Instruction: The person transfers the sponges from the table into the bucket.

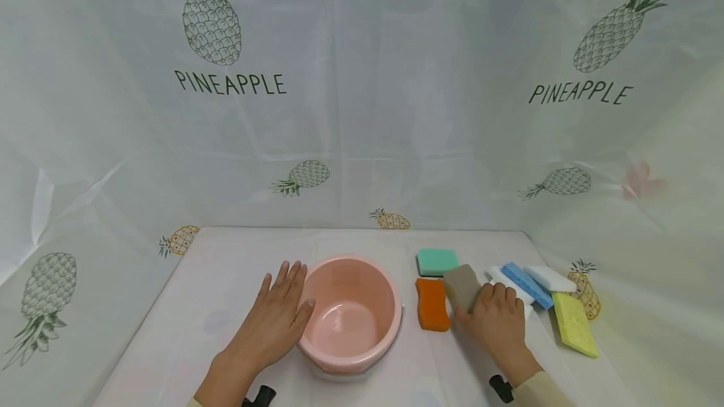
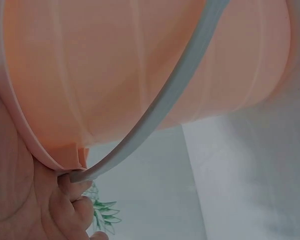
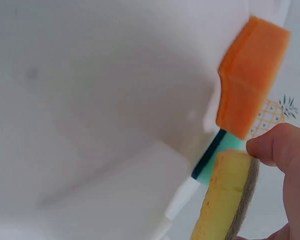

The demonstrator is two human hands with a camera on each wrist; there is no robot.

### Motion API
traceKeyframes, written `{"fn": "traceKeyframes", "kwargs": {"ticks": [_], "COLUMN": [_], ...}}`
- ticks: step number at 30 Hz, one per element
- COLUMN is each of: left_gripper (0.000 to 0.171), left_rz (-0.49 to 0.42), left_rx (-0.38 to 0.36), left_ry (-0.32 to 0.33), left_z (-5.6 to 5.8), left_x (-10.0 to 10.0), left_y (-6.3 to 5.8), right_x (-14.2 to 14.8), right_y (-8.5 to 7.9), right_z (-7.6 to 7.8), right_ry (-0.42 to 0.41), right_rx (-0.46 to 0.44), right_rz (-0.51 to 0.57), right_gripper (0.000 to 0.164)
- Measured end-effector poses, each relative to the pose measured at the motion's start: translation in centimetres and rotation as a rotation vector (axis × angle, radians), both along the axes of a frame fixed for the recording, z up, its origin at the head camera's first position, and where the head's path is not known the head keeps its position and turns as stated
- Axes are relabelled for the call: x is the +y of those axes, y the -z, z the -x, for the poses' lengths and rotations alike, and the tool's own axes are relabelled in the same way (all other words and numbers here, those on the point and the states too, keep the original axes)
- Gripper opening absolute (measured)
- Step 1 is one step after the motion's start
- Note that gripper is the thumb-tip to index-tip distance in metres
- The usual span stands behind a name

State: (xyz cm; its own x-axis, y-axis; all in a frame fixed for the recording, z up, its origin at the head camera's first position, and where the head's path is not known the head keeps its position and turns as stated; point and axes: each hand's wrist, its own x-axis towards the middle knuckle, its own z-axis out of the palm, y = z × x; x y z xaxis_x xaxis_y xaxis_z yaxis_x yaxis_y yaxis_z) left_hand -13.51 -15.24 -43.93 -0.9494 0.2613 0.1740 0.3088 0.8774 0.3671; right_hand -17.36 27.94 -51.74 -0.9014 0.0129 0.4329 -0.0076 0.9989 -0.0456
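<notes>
My left hand point(image 1: 277, 316) lies on the left rim of a round pink bucket point(image 1: 346, 281), its fingers straight and pointing away from me. In the left wrist view the palm touches the rim, and a grey handle point(image 2: 154, 112) hangs across the bucket's side. To the right of the bucket, my right hand point(image 1: 500, 322) pinches a sponge point(image 3: 222, 192) between thumb and fingers; it is yellow with a grey-brown scouring side, which faces up in the head view. Close to it are an orange sponge point(image 1: 432, 305) and a green sponge point(image 1: 437, 262).
Right of my right hand lies a group of sponges: a blue one point(image 1: 527, 284), a white one point(image 1: 550, 279) and a yellow one point(image 1: 575, 325), with more white pieces partly hidden. A pineapple-printed sheet point(image 1: 384, 112) rises behind the white table point(image 1: 237, 250).
</notes>
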Motion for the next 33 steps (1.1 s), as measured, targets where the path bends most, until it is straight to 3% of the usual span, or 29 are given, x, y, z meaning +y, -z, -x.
{"fn": "traceKeyframes", "kwargs": {"ticks": [7, 13, 19, 33], "left_gripper": [0.067, 0.067, 0.066, 0.067], "left_rz": [0.014, 0.009, 0.023, 0.022], "left_rx": [0.015, 0.008, 0.031, 0.028], "left_ry": [0.002, 0.003, 0.006, 0.008], "left_z": [0.1, 0.1, 0.1, 0.1], "left_x": [-0.1, -0.1, -0.3, -0.4], "left_y": [0.2, 0.2, 0.1, -0.1], "right_x": [0.8, 1.0, 0.0, -5.1], "right_y": [-1.1, -2.6, -5.1, -11.9], "right_z": [0.6, 1.3, 2.1, 2.5], "right_ry": [-0.071, -0.207, -0.348, -0.501], "right_rx": [0.008, 0.123, 0.205, 0.071], "right_rz": [-0.028, -0.052, -0.081, -0.101], "right_gripper": [0.065, 0.063, 0.064, 0.061]}}
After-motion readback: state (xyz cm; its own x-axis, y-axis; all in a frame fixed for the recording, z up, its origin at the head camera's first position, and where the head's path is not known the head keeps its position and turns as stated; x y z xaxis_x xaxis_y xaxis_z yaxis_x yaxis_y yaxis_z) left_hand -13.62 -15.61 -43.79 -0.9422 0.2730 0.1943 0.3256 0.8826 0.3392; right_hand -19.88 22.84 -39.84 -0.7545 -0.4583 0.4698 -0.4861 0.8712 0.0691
